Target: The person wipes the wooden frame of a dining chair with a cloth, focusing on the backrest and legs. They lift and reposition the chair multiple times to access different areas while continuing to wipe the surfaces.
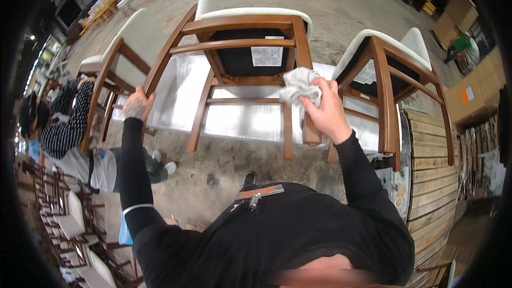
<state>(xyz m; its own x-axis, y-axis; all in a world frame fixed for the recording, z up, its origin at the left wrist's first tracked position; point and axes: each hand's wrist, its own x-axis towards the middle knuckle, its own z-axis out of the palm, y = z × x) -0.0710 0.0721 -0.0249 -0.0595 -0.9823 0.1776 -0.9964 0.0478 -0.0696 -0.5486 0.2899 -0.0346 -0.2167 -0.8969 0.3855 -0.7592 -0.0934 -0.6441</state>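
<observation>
A wooden chair with a pale upholstered seat lies tipped in front of me, its dark underside and a white label showing. My left hand is closed around its left leg, near the lower part. In my right hand is a bunched grey-white cloth, pressed against the right leg of the same chair. My right fingers are partly hidden by the cloth.
Similar chairs stand to the right and left on a shiny silver-covered platform. A co-worker in a patterned top bends at the left. Slatted wood and cardboard boxes lie at the right.
</observation>
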